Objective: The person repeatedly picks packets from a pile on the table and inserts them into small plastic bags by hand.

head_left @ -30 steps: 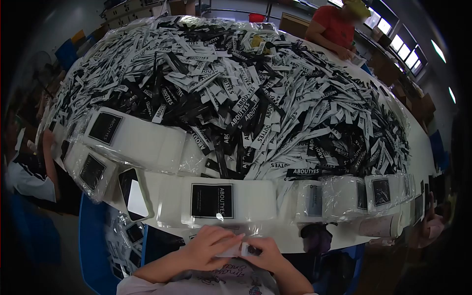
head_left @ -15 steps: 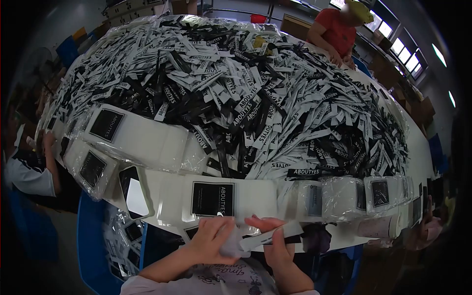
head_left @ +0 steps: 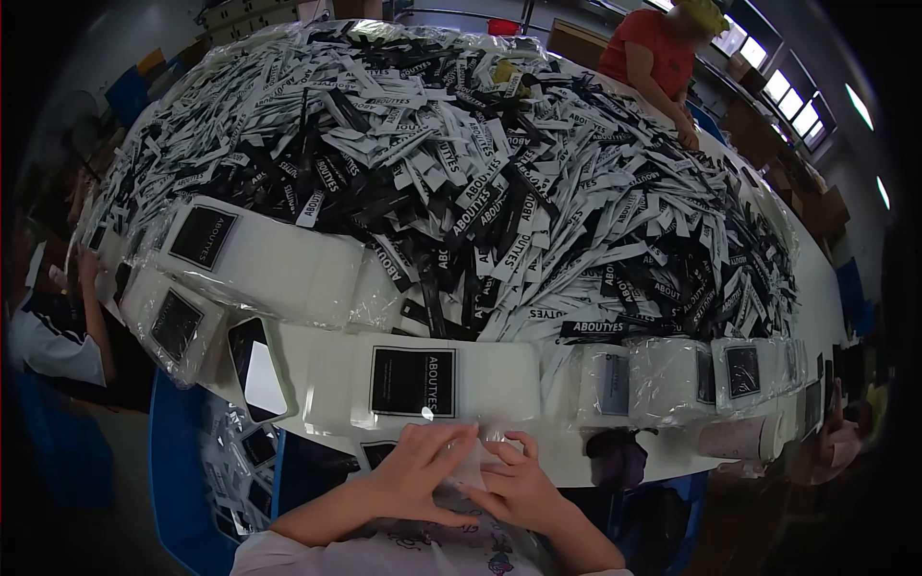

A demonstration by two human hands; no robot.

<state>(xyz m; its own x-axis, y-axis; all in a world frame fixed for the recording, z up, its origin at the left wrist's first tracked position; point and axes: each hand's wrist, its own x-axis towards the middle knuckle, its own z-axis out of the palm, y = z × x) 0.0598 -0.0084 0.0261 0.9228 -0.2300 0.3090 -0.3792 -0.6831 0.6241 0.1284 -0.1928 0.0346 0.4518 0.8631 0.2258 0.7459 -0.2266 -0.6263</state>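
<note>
A translucent plastic bag [head_left: 468,472] is between my two hands, at the front edge of the table. My left hand [head_left: 415,477] grips its left side with fingers and thumb. On the other side, my right hand [head_left: 521,483] pinches the bag, its upper fingers bent and partly raised. What lies inside the bag is too unclear to tell. Just beyond my hands lies a stack of clear bags with a black ABOUTYES label [head_left: 413,381]. A large pile of black and white ABOUTYES strips [head_left: 461,192] covers the table behind it.
A phone [head_left: 261,370] lies left of the stack. Wrapped packs [head_left: 670,386] line the right front edge, near a roll [head_left: 740,438] and a dark purple item [head_left: 616,459]. A blue bin [head_left: 178,461] stands below left. A person [head_left: 653,58] is across the table, another [head_left: 62,336] at left.
The pale strip and dark strip at my right hand are no longer visible. My right hand has come in against the bag and its fingers have bent. The far person's arm has shifted.
</note>
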